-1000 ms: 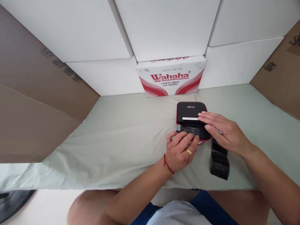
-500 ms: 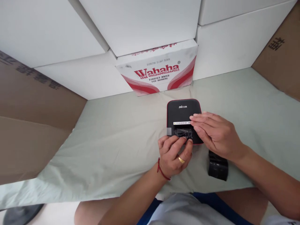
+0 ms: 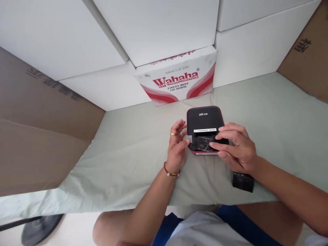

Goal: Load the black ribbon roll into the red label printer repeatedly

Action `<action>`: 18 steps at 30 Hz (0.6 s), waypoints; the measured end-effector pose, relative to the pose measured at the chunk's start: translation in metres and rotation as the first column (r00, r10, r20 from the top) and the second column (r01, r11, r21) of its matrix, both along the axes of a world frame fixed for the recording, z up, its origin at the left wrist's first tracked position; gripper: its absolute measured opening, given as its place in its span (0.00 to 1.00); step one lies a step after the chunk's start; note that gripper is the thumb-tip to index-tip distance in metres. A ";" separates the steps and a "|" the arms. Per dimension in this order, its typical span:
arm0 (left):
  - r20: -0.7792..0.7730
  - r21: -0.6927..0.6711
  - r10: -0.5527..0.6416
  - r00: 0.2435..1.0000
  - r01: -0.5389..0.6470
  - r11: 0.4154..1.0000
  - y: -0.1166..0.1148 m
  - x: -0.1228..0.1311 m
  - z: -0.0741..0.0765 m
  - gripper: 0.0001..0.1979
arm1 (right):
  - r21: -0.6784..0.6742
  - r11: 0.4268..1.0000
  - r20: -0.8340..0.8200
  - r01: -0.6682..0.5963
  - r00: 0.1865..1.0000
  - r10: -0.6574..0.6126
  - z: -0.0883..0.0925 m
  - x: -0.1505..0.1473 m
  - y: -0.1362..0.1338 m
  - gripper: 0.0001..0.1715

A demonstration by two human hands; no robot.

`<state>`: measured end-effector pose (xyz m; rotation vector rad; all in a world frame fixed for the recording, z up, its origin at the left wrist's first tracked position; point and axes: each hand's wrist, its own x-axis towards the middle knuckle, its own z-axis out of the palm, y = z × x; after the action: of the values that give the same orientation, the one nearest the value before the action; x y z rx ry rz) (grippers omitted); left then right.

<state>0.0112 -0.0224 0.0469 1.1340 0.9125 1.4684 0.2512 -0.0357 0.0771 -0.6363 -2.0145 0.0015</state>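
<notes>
A small black label printer [image 3: 205, 119] with a red rim lies on the cloth. It has a white sticker strip and a front slot with crinkled clear plastic film [image 3: 205, 143] over it. My left hand [image 3: 177, 145] is at the printer's left side, fingers loosely curled and apart, the thumb at a grey tape tab [image 3: 190, 139]. From the right, my right hand [image 3: 237, 147] rests on the printer with fingers spread. One fingertip touches the film, and the thumb is near the front right corner. Partly behind my right wrist lies a shiny black object [image 3: 243, 182].
A Wahaha water carton [image 3: 179, 83] stands behind the printer against stacked white boxes [image 3: 164, 30]. Brown cardboard [image 3: 48, 136] walls the left side, and more cardboard [image 3: 307, 65] the right. Pale green cloth [image 3: 138, 153] covers the table. A black round base [image 3: 42, 230] is on the floor.
My left hand has let go of the film and shifted left to the printer's side. My right hand has moved over the slot onto the film. The view has shifted slightly.
</notes>
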 end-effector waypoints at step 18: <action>0.257 -0.116 -0.183 0.949 0.218 0.969 0.022 0.008 -0.019 0.53 | 0.011 0.983 0.177 -0.183 0.968 0.178 0.020 -0.009 -0.012 0.13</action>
<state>0.0195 -0.0001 0.0278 0.8890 0.6968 1.3185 0.2419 -0.0476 0.0972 -0.4464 -2.2338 0.0273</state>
